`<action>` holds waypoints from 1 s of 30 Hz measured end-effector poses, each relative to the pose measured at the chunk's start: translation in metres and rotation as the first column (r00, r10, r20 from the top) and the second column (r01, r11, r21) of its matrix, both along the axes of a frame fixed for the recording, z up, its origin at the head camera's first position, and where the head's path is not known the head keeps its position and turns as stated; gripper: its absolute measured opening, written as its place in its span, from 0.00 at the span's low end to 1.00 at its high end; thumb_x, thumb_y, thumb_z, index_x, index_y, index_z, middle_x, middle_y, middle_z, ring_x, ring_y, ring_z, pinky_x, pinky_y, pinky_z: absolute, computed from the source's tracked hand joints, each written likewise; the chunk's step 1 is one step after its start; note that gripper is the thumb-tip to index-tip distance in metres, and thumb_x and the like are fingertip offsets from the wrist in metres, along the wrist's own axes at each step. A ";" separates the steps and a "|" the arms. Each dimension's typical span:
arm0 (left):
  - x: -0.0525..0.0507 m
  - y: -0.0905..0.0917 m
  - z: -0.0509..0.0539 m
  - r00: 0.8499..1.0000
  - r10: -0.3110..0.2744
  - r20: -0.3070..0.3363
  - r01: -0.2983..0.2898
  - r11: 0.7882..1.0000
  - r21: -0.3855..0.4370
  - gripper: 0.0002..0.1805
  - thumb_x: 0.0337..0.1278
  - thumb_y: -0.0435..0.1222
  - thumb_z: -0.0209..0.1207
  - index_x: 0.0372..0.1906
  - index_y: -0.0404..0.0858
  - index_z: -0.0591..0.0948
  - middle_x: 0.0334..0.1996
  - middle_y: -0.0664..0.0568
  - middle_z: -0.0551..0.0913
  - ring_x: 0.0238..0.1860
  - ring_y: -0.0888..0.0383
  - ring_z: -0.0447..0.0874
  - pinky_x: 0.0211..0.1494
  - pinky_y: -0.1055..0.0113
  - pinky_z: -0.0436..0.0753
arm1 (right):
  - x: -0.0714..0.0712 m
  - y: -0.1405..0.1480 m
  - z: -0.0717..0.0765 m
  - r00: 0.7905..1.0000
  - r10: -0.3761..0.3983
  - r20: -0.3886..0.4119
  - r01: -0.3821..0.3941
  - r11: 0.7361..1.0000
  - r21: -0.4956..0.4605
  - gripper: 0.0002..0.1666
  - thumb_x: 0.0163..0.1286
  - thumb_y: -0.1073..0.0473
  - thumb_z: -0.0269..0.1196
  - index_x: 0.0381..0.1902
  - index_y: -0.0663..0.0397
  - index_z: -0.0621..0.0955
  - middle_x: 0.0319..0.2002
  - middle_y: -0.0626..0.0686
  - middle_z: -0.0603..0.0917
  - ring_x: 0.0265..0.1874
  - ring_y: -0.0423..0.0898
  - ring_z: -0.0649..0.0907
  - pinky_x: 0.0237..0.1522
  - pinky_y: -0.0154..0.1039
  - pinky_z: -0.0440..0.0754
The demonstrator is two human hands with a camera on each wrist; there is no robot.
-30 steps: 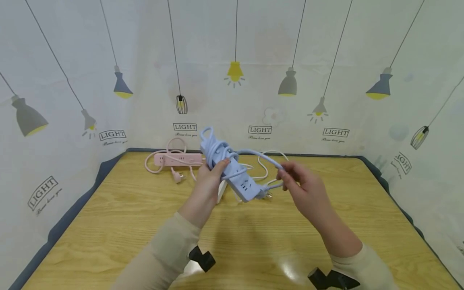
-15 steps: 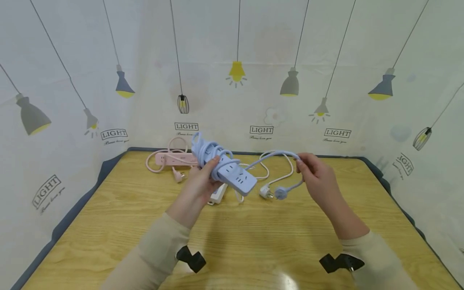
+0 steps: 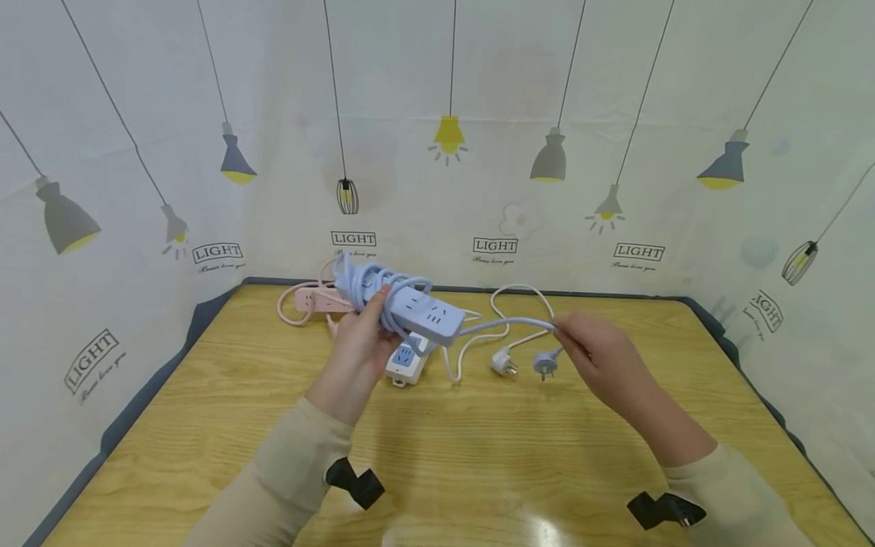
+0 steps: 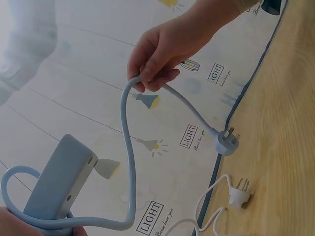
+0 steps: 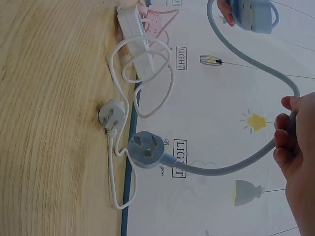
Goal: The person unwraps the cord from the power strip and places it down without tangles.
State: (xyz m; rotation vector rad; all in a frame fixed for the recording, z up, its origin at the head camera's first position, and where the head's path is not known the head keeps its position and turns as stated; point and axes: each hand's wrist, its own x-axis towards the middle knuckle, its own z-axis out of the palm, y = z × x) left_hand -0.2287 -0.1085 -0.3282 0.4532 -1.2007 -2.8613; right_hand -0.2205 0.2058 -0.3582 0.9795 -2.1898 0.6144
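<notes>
My left hand (image 3: 358, 346) grips a light blue power strip (image 3: 429, 315) above the table, its cord wound several times around the body. My right hand (image 3: 598, 349) pinches a loose stretch of the same blue cord (image 3: 513, 322) off to the right. Below that hand dangles the blue three-pin plug (image 3: 545, 365), which the right wrist view shows with its prongs bare. In the left wrist view the cord (image 4: 129, 162) sags from the strip (image 4: 61, 177) up to the right hand (image 4: 160, 54). The left palm's hold on the strip is partly hidden.
Behind the held strip lies a white power strip (image 3: 405, 366) with its white plug (image 3: 503, 362) and looped cord on the wooden table (image 3: 437, 456). A pink power strip (image 3: 314, 300) sits at the back left. Printed cloth (image 3: 410, 137) rises behind and at both sides.
The right hand has drawn the cord end away to the right, and the blue plug has swung free of the strip. The left hand has shifted left with the strip, which is now flatter.
</notes>
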 end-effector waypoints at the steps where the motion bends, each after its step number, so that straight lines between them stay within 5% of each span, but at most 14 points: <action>1: 0.000 -0.001 0.000 1.000 0.004 0.000 -0.004 1.000 0.006 0.29 0.70 0.37 0.54 0.70 0.34 0.59 0.63 0.40 0.70 0.61 0.48 0.73 0.63 0.55 0.74 | 0.001 0.000 0.000 0.998 0.046 -0.038 -0.045 0.999 0.013 0.07 0.73 0.64 0.58 0.41 0.60 0.82 0.29 0.48 0.79 0.25 0.40 0.71 0.26 0.37 0.73; 5: -0.002 -0.005 -0.001 1.000 0.011 -0.002 -0.011 1.000 0.010 0.30 0.70 0.37 0.54 0.72 0.36 0.58 0.65 0.41 0.69 0.63 0.48 0.72 0.63 0.57 0.74 | 0.008 -0.003 0.005 0.960 0.222 -0.173 -0.218 0.975 0.040 0.20 0.79 0.54 0.49 0.40 0.61 0.82 0.27 0.46 0.77 0.24 0.40 0.69 0.26 0.32 0.69; 11: -0.006 -0.008 -0.004 0.997 0.065 -0.040 -0.066 0.997 -0.031 0.29 0.70 0.34 0.54 0.71 0.36 0.59 0.65 0.39 0.69 0.63 0.47 0.72 0.65 0.54 0.72 | 0.027 -0.009 0.020 0.916 0.319 -0.242 -0.312 0.948 0.068 0.18 0.79 0.55 0.51 0.37 0.61 0.82 0.28 0.47 0.77 0.25 0.41 0.71 0.27 0.31 0.71; 23: -0.003 -0.022 -0.005 0.997 -0.027 -0.074 0.009 0.971 -0.240 0.29 0.70 0.32 0.53 0.72 0.36 0.59 0.66 0.41 0.69 0.63 0.48 0.73 0.60 0.59 0.77 | 0.034 0.013 0.037 0.963 0.239 -0.127 -0.261 0.946 -0.193 0.21 0.79 0.54 0.49 0.36 0.68 0.77 0.27 0.48 0.73 0.25 0.36 0.67 0.28 0.29 0.65; 30: -0.002 -0.030 -0.007 0.994 -0.079 -0.072 0.054 0.950 -0.307 0.31 0.69 0.31 0.53 0.72 0.35 0.57 0.67 0.41 0.67 0.65 0.47 0.70 0.62 0.57 0.75 | 0.035 0.028 0.045 0.993 0.074 0.091 -0.025 0.892 -0.451 0.08 0.74 0.74 0.48 0.40 0.74 0.75 0.30 0.46 0.77 0.25 0.40 0.72 0.28 0.26 0.71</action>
